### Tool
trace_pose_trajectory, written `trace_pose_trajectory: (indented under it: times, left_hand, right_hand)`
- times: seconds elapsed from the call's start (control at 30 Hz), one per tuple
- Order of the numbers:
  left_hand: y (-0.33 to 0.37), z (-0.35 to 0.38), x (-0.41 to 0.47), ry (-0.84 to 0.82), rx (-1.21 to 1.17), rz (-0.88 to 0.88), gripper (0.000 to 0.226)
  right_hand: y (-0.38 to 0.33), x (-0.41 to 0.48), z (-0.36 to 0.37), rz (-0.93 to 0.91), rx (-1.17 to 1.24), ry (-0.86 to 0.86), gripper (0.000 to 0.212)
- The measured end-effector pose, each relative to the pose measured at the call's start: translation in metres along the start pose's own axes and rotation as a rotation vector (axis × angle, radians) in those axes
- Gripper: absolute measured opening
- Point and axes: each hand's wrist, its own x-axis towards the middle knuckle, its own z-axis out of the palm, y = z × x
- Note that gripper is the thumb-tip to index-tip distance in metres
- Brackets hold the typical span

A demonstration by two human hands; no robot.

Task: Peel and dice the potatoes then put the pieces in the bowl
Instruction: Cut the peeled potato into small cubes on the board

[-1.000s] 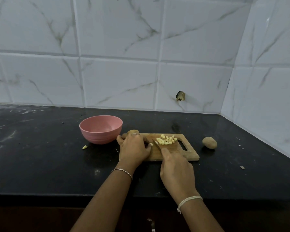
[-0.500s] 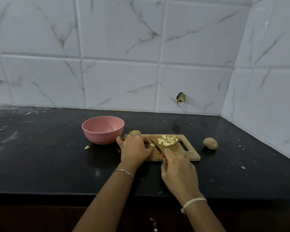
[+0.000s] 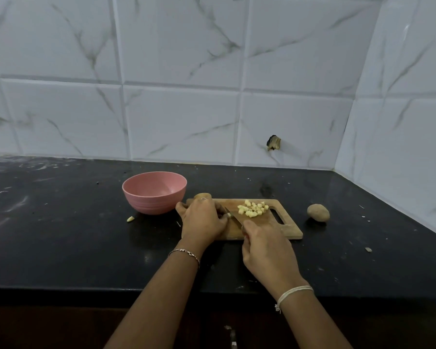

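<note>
At left, pink bowl [image 3: 154, 191] beside the cutting board [image 3: 287, 229]. On the board's left end, left hand [image 3: 202, 220] curled, pinching a pale potato piece [image 3: 229, 215] at its fingertips. Just right of that, knife [image 3: 233, 215] gripped by right hand [image 3: 267, 250]. Mid-board, diced pile [image 3: 253, 209]; past the right edge, whole potato [image 3: 318, 212].

You're working with a dim, cool, slightly soft picture. The tiled wall [image 3: 186, 122] reads brightest. The black worktop [image 3: 61, 248] swallows detail, with faint sheen along its right edge and a soft shadow under the potato [image 3: 318, 212] there. Grout lines bow toward the frame edges. Below the worktop's front edge, everything goes nearly black.
</note>
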Motion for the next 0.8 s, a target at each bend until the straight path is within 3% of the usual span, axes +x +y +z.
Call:
trace_pose_trajectory:
  times: [0.33,0.6,0.8]
  left_hand:
    - [0.000,0.001,0.002,-0.008,0.012,-0.016,0.016]
    - [-0.002,-0.002,0.001,0.021,-0.033,-0.047,0.013]
    - [-0.003,-0.006,-0.001,0.084,-0.019,-0.129,0.025]
  right_hand:
    - [0.007,-0.017,-0.016,0.000,-0.001,-0.063,0.017]
    - [0.020,-0.021,-0.021,-0.011,0.008,0.023,0.009]
    - [0.026,-0.015,-0.016,-0.095,0.010,-0.066,0.017]
